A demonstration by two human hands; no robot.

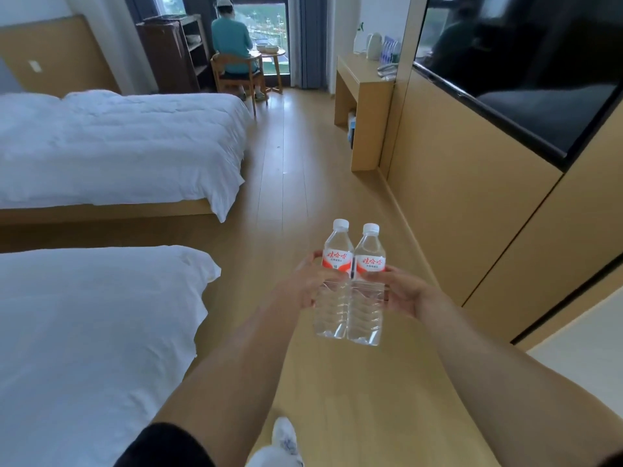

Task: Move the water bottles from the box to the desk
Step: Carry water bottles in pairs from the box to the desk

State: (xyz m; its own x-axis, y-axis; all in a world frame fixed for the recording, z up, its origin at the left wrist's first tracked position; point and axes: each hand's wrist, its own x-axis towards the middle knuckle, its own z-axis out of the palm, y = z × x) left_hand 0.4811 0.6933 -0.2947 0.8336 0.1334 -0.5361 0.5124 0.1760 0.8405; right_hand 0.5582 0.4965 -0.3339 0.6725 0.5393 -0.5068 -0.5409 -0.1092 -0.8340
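Two clear plastic water bottles with white caps and red-and-white labels, left bottle (333, 281) and right bottle (367, 286), upright and touching side by side, low in the centre of the frame above a wooden floor (286, 170). Left hand (303, 288) curled around the left bottle, right hand (403, 291) around the right. Light wooden desk (357, 82) far off, upper right, beside a white kettle (374, 45). Box not in view. Best carried level and pressed together, then set down upright on the desk.

Left hand (305, 284) fingers mostly hidden behind left bottle (333, 281). Small print on both labels unreadable. Desk (362, 82) items, upper right, too small to identify. White shoe (285, 439) cut by bottom edge.
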